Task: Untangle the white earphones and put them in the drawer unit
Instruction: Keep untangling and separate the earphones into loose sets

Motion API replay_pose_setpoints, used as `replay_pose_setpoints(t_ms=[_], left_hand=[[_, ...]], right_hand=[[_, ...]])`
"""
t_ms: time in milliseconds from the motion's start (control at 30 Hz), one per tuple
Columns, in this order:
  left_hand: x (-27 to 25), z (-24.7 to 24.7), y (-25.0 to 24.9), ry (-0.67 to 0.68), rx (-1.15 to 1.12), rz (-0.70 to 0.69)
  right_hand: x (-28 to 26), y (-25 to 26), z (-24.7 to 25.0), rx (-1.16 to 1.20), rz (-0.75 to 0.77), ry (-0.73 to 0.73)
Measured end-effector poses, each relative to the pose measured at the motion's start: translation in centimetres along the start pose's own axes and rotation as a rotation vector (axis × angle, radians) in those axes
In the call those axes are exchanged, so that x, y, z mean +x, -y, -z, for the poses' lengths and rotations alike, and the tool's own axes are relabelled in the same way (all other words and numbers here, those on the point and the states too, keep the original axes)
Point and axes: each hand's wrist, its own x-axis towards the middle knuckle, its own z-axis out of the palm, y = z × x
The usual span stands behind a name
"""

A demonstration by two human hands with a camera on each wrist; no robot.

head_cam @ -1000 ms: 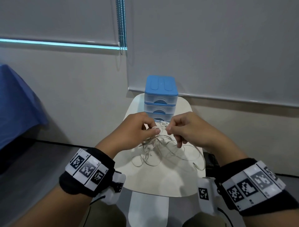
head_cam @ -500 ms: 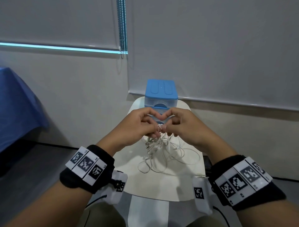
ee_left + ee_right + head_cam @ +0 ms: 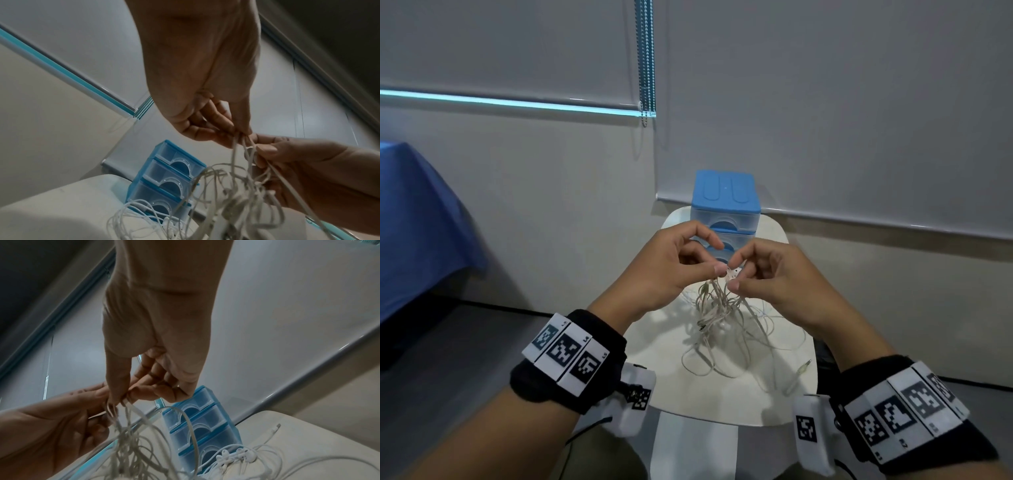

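Observation:
A tangle of white earphones (image 3: 717, 318) hangs from both hands above a small white table (image 3: 664, 383). My left hand (image 3: 717, 265) pinches the top of the knot between thumb and fingers (image 3: 240, 131). Right beside it, my right hand (image 3: 732, 274) pinches the same cords (image 3: 117, 402). Loose loops and a jack plug (image 3: 803, 368) trail on the tabletop. Behind the hands stands the blue drawer unit (image 3: 726, 202) with three clear drawers (image 3: 164, 183), all closed. More white earphones (image 3: 236, 454) lie at its foot.
The table stands against a grey wall below a roller blind (image 3: 825, 102) with a bead chain (image 3: 645, 61). A blue-covered surface (image 3: 417, 219) is at the far left. The floor around is grey.
Both hands have lifted the tangle off the table, so the cords now hang down from the pinched knot. The fingertips have shifted on the knot.

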Motion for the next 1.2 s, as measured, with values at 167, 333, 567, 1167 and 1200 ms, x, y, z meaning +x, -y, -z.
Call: replay_pose_setpoints(t_ms=[167, 333, 567, 1167, 1200], left_hand=[[-0.2, 0.0, -0.7, 0.020, -0.056, -0.053], [0.1, 0.2, -1.3, 0.016, -0.043, -0.100], [0.4, 0.3, -1.6, -0.073, -0.042, -0.130], [-0.3, -1.4, 4.2, 0.475, 0.447, 0.025], [-0.1, -1.4, 4.2, 0.455, 0.450, 0.012]], right_hand=[[0.1, 1.3, 0.5, -0.034, 0.016, 0.121], [0.5, 3.1, 0.7, -0.031, -0.020, 0.127], [-0.2, 2.4, 0.4, -0.095, -0.076, 0.170], [1.5, 7.8, 1.9, 0.022, 0.197, -0.285], [1.5, 8.1, 2.1, 0.034, 0.184, -0.290]])
